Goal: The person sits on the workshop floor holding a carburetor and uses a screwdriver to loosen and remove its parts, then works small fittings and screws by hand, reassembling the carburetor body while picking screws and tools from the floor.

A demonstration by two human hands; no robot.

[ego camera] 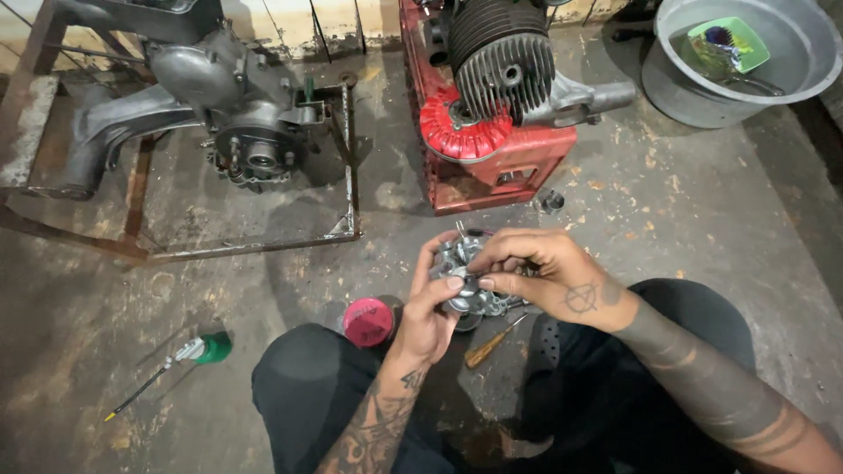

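Between the knees, at six o'clock from the red engine, both hands hold a small metal carburettor: left hand grasps it from below, right hand pinches its top. Fitting work seems underway; next needs fine fingertip control. It looks grey, greasy, knobbly.

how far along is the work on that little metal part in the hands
Done: the small metal part is off any engine, held over the floor. In hand: the left hand grips it from below while the right hand fingers its top. Left: it is not mounted; the finned engine and the framed engine sit apart, a wooden-handled screwdriver lying unused.
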